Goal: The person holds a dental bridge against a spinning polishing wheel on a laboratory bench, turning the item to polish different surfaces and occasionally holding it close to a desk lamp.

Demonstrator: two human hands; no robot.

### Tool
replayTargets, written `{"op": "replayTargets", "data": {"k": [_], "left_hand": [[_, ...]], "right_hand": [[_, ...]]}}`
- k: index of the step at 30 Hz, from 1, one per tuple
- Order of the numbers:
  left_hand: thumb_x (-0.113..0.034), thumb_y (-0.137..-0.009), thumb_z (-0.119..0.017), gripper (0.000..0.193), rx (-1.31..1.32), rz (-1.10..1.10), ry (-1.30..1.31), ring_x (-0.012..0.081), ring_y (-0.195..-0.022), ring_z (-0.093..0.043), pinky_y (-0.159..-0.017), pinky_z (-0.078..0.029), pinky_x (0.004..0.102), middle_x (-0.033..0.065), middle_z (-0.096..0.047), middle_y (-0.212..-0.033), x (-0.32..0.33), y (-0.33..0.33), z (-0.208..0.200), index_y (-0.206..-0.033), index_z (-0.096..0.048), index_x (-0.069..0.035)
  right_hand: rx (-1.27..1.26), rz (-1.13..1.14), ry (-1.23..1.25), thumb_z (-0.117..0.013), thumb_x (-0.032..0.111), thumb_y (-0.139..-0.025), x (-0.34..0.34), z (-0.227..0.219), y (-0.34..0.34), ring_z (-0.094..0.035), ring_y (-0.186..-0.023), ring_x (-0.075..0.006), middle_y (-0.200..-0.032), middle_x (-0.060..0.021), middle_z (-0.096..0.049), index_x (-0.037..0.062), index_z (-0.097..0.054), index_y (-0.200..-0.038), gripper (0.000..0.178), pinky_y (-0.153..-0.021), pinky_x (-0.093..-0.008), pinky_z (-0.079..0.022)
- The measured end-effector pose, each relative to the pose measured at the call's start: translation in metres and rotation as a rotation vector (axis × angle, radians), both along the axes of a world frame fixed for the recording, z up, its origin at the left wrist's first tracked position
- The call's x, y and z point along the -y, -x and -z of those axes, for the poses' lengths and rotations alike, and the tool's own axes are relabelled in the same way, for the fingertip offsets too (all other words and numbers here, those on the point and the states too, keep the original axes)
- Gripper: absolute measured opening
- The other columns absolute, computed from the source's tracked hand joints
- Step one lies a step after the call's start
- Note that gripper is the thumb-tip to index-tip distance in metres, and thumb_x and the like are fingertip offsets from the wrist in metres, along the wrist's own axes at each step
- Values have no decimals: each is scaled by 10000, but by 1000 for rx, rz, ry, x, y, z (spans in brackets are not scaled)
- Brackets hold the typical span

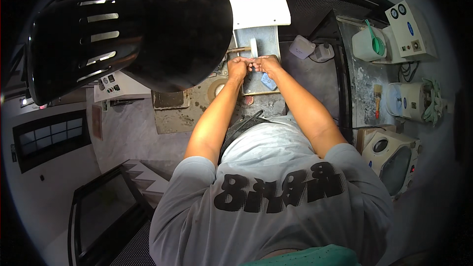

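My left hand (pixel 238 68) and my right hand (pixel 268 64) meet with their fingertips together over a grey metal tray (pixel 257 87). Fingers on both hands are bent and closed in a pinch; whatever small thing lies between them is too small to make out. Just beyond the fingertips is a white disc-shaped wheel (pixel 253 48), seen edge-on, on a brownish shaft (pixel 239 49) that comes from the left. A blue block (pixel 268 82) rests in the tray beneath my right wrist. A bright white panel (pixel 260 9) covers the tray's far end.
A large black lamp shade (pixel 182 29) hangs at upper left, hiding part of the bench. White containers (pixel 302 47) stand right of the tray. Along the right are a tub with a green scoop (pixel 377 44), a brush (pixel 378 99), a gauge box (pixel 410 29) and a windowed machine (pixel 394 160).
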State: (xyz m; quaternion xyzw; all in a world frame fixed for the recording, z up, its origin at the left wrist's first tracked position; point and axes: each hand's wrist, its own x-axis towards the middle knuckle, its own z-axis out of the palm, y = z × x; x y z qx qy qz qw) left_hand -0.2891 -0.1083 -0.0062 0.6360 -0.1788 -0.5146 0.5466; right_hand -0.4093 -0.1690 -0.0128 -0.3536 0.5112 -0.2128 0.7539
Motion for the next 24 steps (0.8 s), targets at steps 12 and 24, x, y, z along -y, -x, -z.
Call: {"op": "replayTargets", "data": {"k": [12, 24], "left_hand": [[40, -705, -497, 162, 320, -3, 44, 117, -514, -578, -478, -471, 246, 91, -633, -613, 8, 8, 6, -714, -658, 41], [42, -742, -526, 112, 139, -14, -4, 141, -491, -551, -449, -457, 249, 113, -612, -622, 8, 5, 11, -744, -631, 79]], "right_hand": [[-4, 54, -69, -630, 60, -792, 3, 10, -2, -587, -577, -140, -706, -81, -624, -23, -620, -807, 85, -530, -243, -508], [-47, -8, -105, -602, 55, -794, 3, 4, -2, -575, -576, -117, -716, -57, -622, -25, -629, -842, 98, -540, -222, -497]]}}
